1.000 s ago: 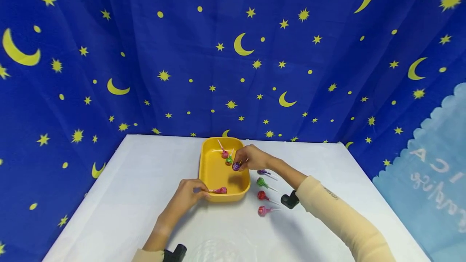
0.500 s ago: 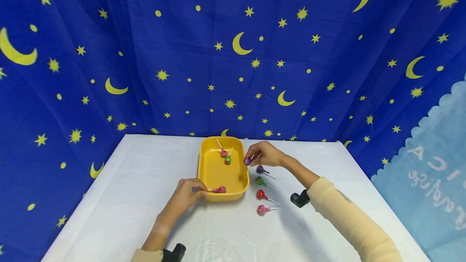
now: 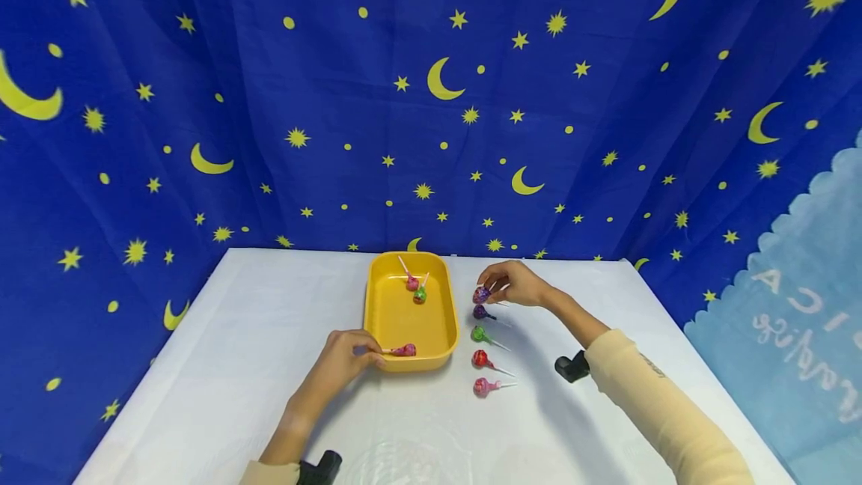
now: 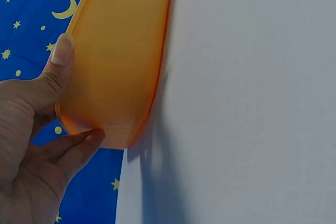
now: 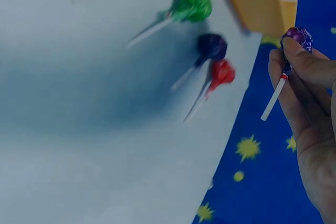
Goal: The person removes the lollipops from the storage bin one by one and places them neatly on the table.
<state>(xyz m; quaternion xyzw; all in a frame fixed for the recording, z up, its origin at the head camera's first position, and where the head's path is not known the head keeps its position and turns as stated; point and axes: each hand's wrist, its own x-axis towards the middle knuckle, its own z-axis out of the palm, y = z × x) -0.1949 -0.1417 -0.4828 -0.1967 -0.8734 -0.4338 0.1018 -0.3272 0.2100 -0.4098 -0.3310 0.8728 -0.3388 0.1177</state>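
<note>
When inspected, found purple lollipop (image 3: 481, 295) pinched in right hand (image 3: 513, 284), right of tray (image 3: 420, 365); noted left hand (image 3: 345, 356) clamped on tray's near-left corner. Judged liable to knock dark lollipop (image 3: 479, 311) if lowered too close.

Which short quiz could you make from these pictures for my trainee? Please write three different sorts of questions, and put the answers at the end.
1. Multiple choice. What does the right grip hold?
A) a red lollipop
B) a purple lollipop
C) nothing

2. True or false. The left grip is apart from the yellow box.

3. Counting. How many lollipops lie inside the box?

Key:
1. B
2. False; it touches the box, at the rim.
3. Three: a green one and a pinkish one at the far end, and another pinkish one at the near end.
</note>
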